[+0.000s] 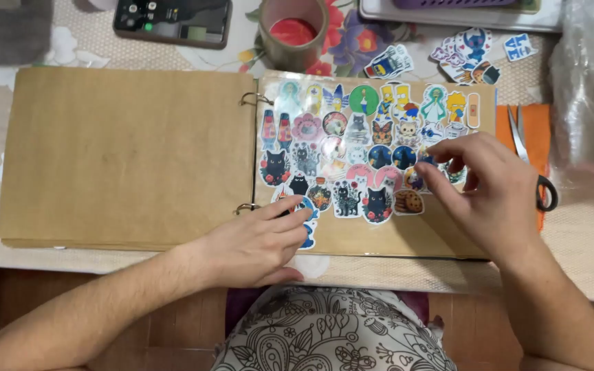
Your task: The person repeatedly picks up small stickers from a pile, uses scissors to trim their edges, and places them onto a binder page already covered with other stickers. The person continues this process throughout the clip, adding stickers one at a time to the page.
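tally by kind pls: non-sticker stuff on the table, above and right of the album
Phone: 1
Tape roll: 1
Scissors: 1
Plastic bag: 1
Total: 4

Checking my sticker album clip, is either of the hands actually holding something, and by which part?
Nothing is clearly held. The left hand presses flat on the sticker page's lower left; the right hand's fingertips touch stickers at the page's right.
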